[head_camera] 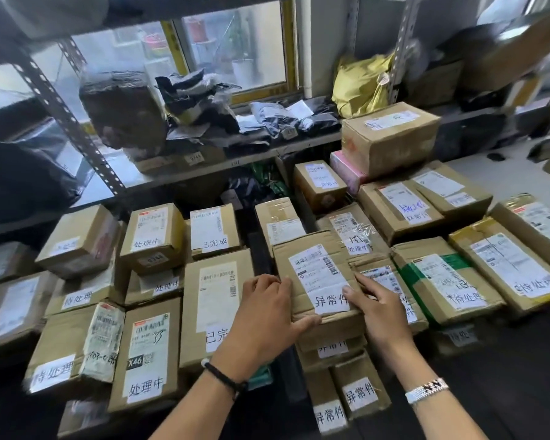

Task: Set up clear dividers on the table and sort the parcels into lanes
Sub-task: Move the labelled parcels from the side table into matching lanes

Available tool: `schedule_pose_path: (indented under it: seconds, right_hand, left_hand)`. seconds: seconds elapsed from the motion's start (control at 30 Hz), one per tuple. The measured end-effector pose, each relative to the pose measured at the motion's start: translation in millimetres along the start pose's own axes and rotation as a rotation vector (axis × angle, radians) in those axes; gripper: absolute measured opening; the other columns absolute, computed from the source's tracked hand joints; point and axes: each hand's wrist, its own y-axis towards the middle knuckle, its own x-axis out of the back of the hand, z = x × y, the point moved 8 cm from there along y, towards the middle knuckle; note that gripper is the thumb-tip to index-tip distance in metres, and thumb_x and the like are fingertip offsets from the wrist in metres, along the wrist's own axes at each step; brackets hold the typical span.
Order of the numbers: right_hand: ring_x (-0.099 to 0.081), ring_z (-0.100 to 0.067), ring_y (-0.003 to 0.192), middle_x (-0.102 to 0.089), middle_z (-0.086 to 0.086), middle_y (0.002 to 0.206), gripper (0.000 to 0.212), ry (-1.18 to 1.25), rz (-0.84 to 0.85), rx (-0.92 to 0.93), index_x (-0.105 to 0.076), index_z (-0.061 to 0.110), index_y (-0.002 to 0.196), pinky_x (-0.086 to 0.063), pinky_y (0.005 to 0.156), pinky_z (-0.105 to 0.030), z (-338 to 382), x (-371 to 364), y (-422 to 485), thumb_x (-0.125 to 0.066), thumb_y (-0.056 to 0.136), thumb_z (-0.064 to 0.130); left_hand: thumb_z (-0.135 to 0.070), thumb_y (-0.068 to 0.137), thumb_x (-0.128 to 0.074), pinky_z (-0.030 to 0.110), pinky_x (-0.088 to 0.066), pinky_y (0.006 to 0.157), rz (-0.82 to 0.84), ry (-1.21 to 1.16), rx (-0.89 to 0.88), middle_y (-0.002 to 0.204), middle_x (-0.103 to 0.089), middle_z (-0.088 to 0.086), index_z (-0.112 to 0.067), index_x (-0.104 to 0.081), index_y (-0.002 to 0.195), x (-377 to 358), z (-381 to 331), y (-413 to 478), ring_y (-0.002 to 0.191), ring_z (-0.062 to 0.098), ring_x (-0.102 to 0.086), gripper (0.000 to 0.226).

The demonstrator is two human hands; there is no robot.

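Note:
A brown cardboard parcel [311, 268] with a white shipping label and a handwritten slip sits on top of a stack of similar labelled boxes at the centre of the table. My left hand [264, 315] grips its left edge, fingers curled over the top and thumb along the near side. My right hand [378, 309] holds its right edge with the thumb on the slip. Rows of labelled parcels [146, 354] lie to the left and more parcels [442, 277] to the right. No clear divider can be made out.
A metal shelf [204, 166] behind the table holds dark plastic mail bags, a wrapped bundle [121, 109] and a yellow bag [359, 84]. A large box [391, 134] tops the back-right pile. A dark gap [261, 252] runs between the parcel rows.

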Motion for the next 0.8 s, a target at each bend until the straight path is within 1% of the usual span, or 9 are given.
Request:
schedule_pose_path:
  seconds: [0.07, 0.1, 0.23, 0.4, 0.5, 0.57, 0.67, 0.73, 0.8]
  right_hand:
    - [-0.064, -0.019, 0.125, -0.072, 0.005, 0.132, 0.057, -0.029, 0.024, -0.024, -0.067, 0.031, 0.138, -0.050, 0.111, -0.051, -3, -6, 2, -0.081, 0.084, 0.044]
    - [-0.064, -0.019, 0.126, -0.071, 0.005, 0.132, 0.058, -0.050, 0.029, -0.019, -0.067, 0.031, 0.138, -0.050, 0.111, -0.050, -1, -9, 2, -0.080, 0.084, 0.047]
    - [-0.063, -0.014, 0.126, -0.070, 0.011, 0.133, 0.077, -0.134, 0.024, 0.020, -0.065, 0.035, 0.139, -0.052, 0.108, -0.048, 7, -13, 6, -0.069, 0.070, 0.072]
    - [-0.058, -0.019, 0.133, -0.064, 0.006, 0.143, 0.090, -0.202, 0.045, 0.012, -0.058, 0.036, 0.146, -0.051, 0.110, -0.051, 4, -14, 3, -0.063, 0.069, 0.083]
    - [-0.054, -0.022, 0.137, -0.058, 0.002, 0.150, 0.096, -0.285, 0.031, 0.027, -0.052, 0.031, 0.151, -0.047, 0.112, -0.053, 13, -13, -1, -0.056, 0.073, 0.086]
    - [-0.050, -0.025, 0.141, -0.051, -0.002, 0.157, 0.094, -0.400, -0.033, 0.073, -0.048, 0.030, 0.153, -0.043, 0.114, -0.056, 28, -11, -5, -0.050, 0.078, 0.086]
    - [-0.043, -0.026, 0.145, -0.046, -0.002, 0.160, 0.084, -0.579, -0.158, 0.216, -0.047, 0.029, 0.154, -0.039, 0.115, -0.054, 68, -15, -18, -0.042, 0.086, 0.080]
    - [-0.041, -0.023, 0.146, -0.047, 0.000, 0.159, 0.079, -0.641, -0.198, 0.323, -0.048, 0.027, 0.153, -0.037, 0.116, -0.052, 95, -31, -33, -0.042, 0.090, 0.074]
    - [-0.041, -0.022, 0.145, -0.048, -0.001, 0.158, 0.074, -0.667, -0.226, 0.421, -0.051, 0.024, 0.151, -0.034, 0.116, -0.048, 120, -55, -51, -0.044, 0.092, 0.068]
  left_hand:
    - [-0.093, 0.078, -0.023, 0.038, -0.023, 0.118, 0.024, 0.040, 0.001, 0.137, -0.061, -0.003, -0.021, -0.047, 0.143, -4, 3, -1, 0.135, 0.020, -0.038, 0.100]
    - [-0.093, 0.078, -0.021, 0.039, -0.022, 0.118, 0.018, 0.058, 0.005, 0.137, -0.062, -0.003, -0.021, -0.047, 0.143, -4, 4, -1, 0.136, 0.020, -0.039, 0.101]
    - [-0.093, 0.078, -0.018, 0.039, -0.018, 0.116, -0.026, 0.119, 0.017, 0.136, -0.059, -0.004, -0.024, -0.047, 0.142, 1, 9, 1, 0.138, 0.021, -0.036, 0.099]
    - [-0.091, 0.081, -0.017, 0.041, -0.023, 0.117, -0.055, 0.145, 0.055, 0.134, -0.051, -0.004, -0.028, -0.051, 0.136, 8, 13, -4, 0.139, 0.022, -0.031, 0.090]
    - [-0.085, 0.088, -0.019, 0.042, -0.021, 0.120, -0.074, 0.101, 0.059, 0.144, -0.046, -0.004, -0.030, -0.052, 0.139, 14, 16, -5, 0.145, 0.021, -0.027, 0.081]
    - [-0.081, 0.092, -0.020, 0.043, -0.016, 0.123, -0.095, 0.067, 0.048, 0.157, -0.039, -0.004, -0.031, -0.046, 0.147, 19, 18, -6, 0.152, 0.020, -0.019, 0.079]
    - [-0.077, 0.097, -0.024, 0.043, -0.012, 0.126, -0.154, 0.015, 0.043, 0.167, -0.028, -0.004, -0.032, -0.036, 0.156, 30, 29, -12, 0.156, 0.019, -0.014, 0.075]
    - [-0.076, 0.098, -0.025, 0.045, -0.016, 0.126, -0.199, 0.000, 0.048, 0.168, -0.025, -0.005, -0.033, -0.032, 0.157, 40, 43, -21, 0.157, 0.018, -0.014, 0.073]
    - [-0.074, 0.099, -0.029, 0.047, -0.022, 0.126, -0.254, -0.018, 0.060, 0.166, -0.026, -0.005, -0.033, -0.034, 0.156, 54, 61, -31, 0.156, 0.019, -0.018, 0.071]
